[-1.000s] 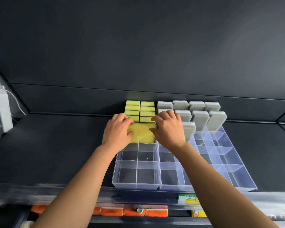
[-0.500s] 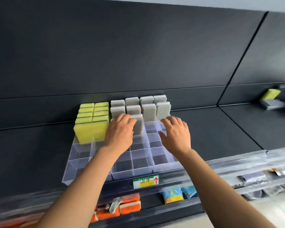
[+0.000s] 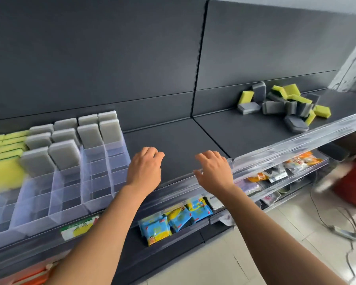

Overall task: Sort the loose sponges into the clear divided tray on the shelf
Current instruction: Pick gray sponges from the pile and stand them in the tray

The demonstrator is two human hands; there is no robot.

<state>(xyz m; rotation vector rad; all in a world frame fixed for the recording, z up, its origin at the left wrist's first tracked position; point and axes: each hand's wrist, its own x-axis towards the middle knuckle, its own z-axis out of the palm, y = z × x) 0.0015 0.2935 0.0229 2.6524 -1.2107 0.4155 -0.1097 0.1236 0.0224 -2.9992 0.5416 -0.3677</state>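
From the head camera, the clear divided tray (image 3: pixel 49 221) sits at the left end of the dark shelf (image 3: pixel 173 140), its front wall against the shelf's clear front rail (image 3: pixel 296 140). The back compartments of the tray are filled: grey sponges (image 3: pixel 64 153) stand upright on edge in rows. Left of them, in the tray's leftmost columns, stand yellow sponges (image 3: pixel 4 145), with the nearest one blurred. The front compartments of the tray hold nothing that I can see.

My left hand (image 3: pixel 145 168) hovers just right of the tray, over bare shelf, palm down with the fingers loosely curled and nothing in them. My right hand (image 3: pixel 213 171) is further right of the tray, over the front rail. Its fingers are relaxed and slightly spread, and it is empty too. Neither hand touches a sponge.

The loose sponges (image 3: pixel 284 108) lie well to the right of the tray, on the next shelf section. They form a jumbled heap of grey and yellow-green pieces, some flat and some tipped on edge.

Below the tray's front edge a green and yellow label (image 3: pixel 78 226) is fixed to the rail. On the shelf beneath, right of that label, lie blue packets (image 3: pixel 173 219). Orange packs (image 3: pixel 35 272) show under the tray at the lower left. Far right of the tray, cables (image 3: pixel 341 229) trail across the tiled floor.
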